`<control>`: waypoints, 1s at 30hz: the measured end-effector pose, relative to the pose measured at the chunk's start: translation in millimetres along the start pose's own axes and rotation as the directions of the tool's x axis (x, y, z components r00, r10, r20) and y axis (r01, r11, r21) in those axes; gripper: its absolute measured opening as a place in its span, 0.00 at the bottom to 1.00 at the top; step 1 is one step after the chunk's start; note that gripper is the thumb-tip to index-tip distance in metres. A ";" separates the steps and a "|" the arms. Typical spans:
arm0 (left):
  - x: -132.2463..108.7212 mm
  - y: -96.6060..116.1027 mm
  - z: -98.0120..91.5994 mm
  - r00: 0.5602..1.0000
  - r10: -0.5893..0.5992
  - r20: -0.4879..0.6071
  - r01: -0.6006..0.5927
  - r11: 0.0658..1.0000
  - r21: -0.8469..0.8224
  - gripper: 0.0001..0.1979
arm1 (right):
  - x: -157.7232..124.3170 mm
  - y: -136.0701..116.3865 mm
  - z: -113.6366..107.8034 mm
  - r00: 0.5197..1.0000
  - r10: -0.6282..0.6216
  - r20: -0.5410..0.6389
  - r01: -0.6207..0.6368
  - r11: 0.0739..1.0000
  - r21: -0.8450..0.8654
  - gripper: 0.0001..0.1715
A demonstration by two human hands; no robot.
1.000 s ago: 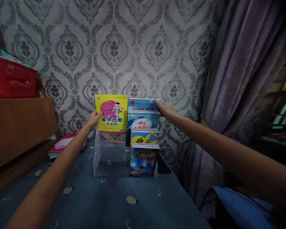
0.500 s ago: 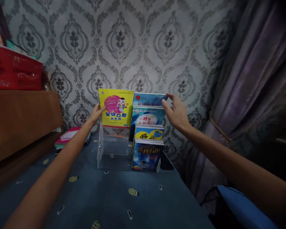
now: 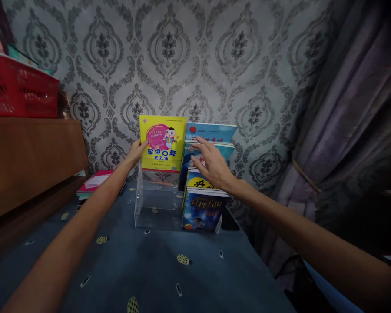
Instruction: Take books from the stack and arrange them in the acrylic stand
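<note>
A yellow book (image 3: 163, 163) stands upright at the back left of a clear tiered rack (image 3: 159, 219). My left hand (image 3: 137, 151) holds its left edge, thumb over the cover. On the rack's right side, books stand in tiers: a light blue book (image 3: 221, 132) at the back, a blue fish book (image 3: 226, 151) before it, a yellow and blue book (image 3: 198, 181), and dark blue books (image 3: 203, 213) in front. My right hand (image 3: 210, 163) is open in front of the blue books, fingers apart and pointing left, partly hiding their covers.
On the left, a red basket (image 3: 22, 87) sits on a wooden cabinet (image 3: 35, 156). A stack with a pink top (image 3: 96, 181) lies behind my left forearm. A dark flat object (image 3: 228, 221) is right of the rack; a curtain (image 3: 339, 130) hangs farther right.
My right hand has left the back blue book's right edge and moved left and down in front of the blue books. My left hand still holds the yellow book. The view has shifted slightly.
</note>
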State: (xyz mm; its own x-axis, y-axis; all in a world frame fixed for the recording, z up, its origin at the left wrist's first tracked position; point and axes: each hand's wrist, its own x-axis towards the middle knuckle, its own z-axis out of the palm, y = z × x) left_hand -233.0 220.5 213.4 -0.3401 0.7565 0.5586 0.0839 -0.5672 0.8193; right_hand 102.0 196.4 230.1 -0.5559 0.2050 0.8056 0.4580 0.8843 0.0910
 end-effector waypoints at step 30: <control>11.8 -4.4 -5.1 0.995 0.019 -0.095 -0.003 0.986 0.165 0.19 | -31.0 -13.1 2.4 0.999 -0.030 0.016 0.029 0.997 0.067 0.18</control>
State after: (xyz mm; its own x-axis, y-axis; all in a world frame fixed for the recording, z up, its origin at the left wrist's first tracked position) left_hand -242.1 230.3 215.7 -0.4257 0.7114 0.5592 0.2386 -0.5079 0.8277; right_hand 111.6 179.5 202.5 -0.5808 0.1851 0.7927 0.3941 0.9160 0.0749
